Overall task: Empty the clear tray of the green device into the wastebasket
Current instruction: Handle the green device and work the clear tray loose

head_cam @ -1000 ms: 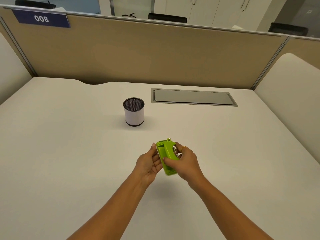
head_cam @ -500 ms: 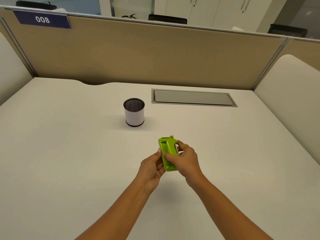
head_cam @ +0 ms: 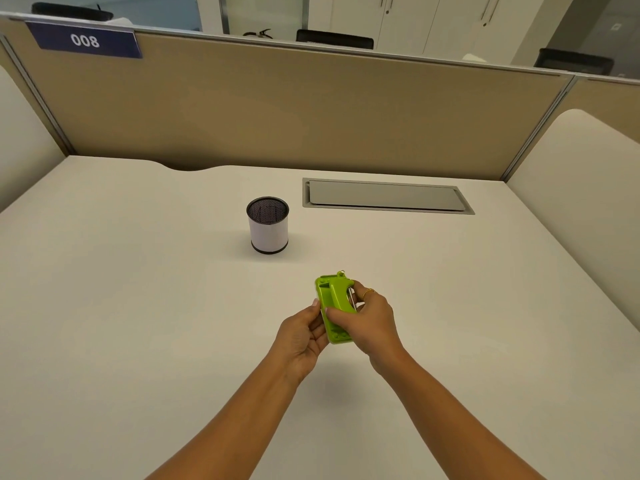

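I have the green device (head_cam: 334,308), which looks like a small hole punch, held up above the tabletop (head_cam: 138,323) between both hands, and its shadow falls on the surface below my wrists. My right hand (head_cam: 369,318) wraps it from the right: the thumb presses across the green body and the other fingers (head_cam: 362,294) curl around the far side by the metal parts. A thin ring (head_cam: 369,291) sits on one of those fingers. My left hand (head_cam: 301,336) comes in from the left with its fingertips against the device's left edge, so the fingers of both hands are closed on the device. The device is tipped on its side, long axis running away from me, a small metal loop at its far end. I cannot make out the clear tray from here.

The wastebasket (head_cam: 268,225), a small white cylinder with a black mesh inside and a dark rim, stands upright on the tabletop well beyond the hands and to their left. A grey cable hatch (head_cam: 386,196) lies flush in the tabletop to the right of it. A tan partition (head_cam: 294,109) with a blue "008" plate (head_cam: 85,40) closes the far side.
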